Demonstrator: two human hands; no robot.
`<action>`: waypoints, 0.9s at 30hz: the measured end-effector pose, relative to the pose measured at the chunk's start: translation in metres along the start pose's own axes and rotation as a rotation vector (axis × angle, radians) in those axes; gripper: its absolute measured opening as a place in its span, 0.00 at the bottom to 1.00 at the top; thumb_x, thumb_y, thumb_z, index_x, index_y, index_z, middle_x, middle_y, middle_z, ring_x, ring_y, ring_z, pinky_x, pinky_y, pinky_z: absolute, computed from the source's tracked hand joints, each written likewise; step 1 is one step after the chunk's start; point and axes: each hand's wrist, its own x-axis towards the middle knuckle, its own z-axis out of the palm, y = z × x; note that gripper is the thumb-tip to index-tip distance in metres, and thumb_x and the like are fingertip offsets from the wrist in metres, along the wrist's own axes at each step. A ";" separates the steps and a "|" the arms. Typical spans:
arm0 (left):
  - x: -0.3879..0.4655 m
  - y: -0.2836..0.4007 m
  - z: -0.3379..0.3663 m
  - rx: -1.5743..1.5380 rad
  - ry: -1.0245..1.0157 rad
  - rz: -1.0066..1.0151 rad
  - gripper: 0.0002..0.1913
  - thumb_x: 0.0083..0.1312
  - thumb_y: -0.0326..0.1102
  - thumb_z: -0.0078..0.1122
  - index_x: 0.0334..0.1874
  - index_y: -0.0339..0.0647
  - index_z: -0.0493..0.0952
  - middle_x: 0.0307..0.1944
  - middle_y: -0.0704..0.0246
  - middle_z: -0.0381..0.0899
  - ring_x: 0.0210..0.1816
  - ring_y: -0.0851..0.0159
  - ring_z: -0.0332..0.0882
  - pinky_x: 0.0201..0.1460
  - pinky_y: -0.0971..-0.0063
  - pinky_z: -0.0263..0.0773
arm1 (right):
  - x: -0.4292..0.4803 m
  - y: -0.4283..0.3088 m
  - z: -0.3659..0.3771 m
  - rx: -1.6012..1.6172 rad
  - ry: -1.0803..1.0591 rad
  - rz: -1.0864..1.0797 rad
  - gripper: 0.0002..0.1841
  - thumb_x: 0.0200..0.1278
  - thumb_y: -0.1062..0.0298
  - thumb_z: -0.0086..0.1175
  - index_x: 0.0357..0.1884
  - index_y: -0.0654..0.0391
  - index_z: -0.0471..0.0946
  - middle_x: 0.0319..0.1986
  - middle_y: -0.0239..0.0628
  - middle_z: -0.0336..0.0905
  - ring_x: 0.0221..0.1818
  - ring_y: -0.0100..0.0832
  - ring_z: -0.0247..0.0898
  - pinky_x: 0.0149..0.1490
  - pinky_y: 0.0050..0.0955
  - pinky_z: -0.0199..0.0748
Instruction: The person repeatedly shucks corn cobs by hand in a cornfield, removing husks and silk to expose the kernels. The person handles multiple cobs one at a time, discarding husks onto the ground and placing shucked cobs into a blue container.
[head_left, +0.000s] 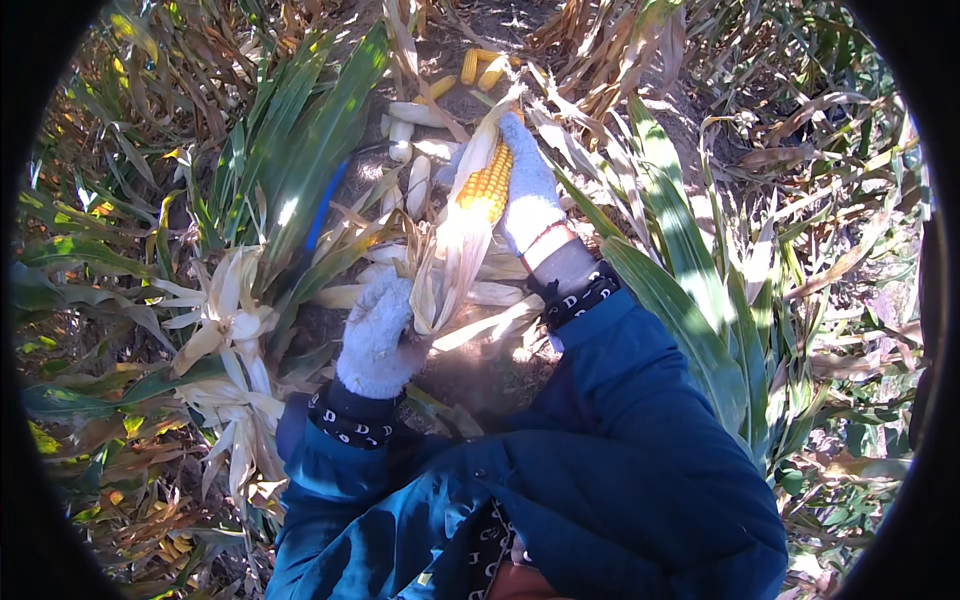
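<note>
An ear of corn (489, 181) stretches between my hands, its yellow kernels bared along one side. Dry pale husk (469, 259) still wraps the rest and hangs down toward its lower end. My right hand (527, 180), in a light knitted glove, grips the upper part of the ear from the right. At the lower end my left hand (380, 330), gloved alike, is closed around the base of the ear and husk; its fingertips are partly hidden.
Unhusked ears (418, 187) in pale husks lie on the ground beyond my hands. Several bare yellow cobs (493, 73) rest farther out. Green corn leaves (330, 142) rise at the left, with opened empty husks (225, 322) below them. Dry stalks (795, 285) crowd the right.
</note>
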 end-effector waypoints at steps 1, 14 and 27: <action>0.000 0.006 0.002 -0.047 -0.030 -0.056 0.13 0.72 0.25 0.61 0.56 0.37 0.82 0.44 0.68 0.86 0.43 0.68 0.84 0.49 0.74 0.79 | -0.001 -0.002 0.001 -0.007 0.020 -0.008 0.18 0.74 0.52 0.59 0.56 0.53 0.77 0.39 0.40 0.82 0.36 0.40 0.83 0.40 0.44 0.86; 0.051 0.020 -0.056 0.505 0.155 0.203 0.18 0.68 0.38 0.70 0.55 0.38 0.79 0.44 0.71 0.82 0.44 0.73 0.79 0.46 0.77 0.77 | -0.028 0.014 -0.015 -1.447 -0.277 -0.153 0.50 0.55 0.36 0.70 0.70 0.63 0.68 0.59 0.54 0.79 0.61 0.46 0.78 0.65 0.39 0.74; 0.061 -0.004 -0.039 0.319 0.170 0.204 0.12 0.78 0.39 0.59 0.47 0.35 0.82 0.36 0.78 0.80 0.37 0.80 0.72 0.39 0.83 0.69 | -0.042 0.021 -0.014 -1.434 -0.905 -0.056 0.38 0.54 0.42 0.72 0.58 0.59 0.73 0.47 0.50 0.79 0.50 0.46 0.79 0.57 0.40 0.75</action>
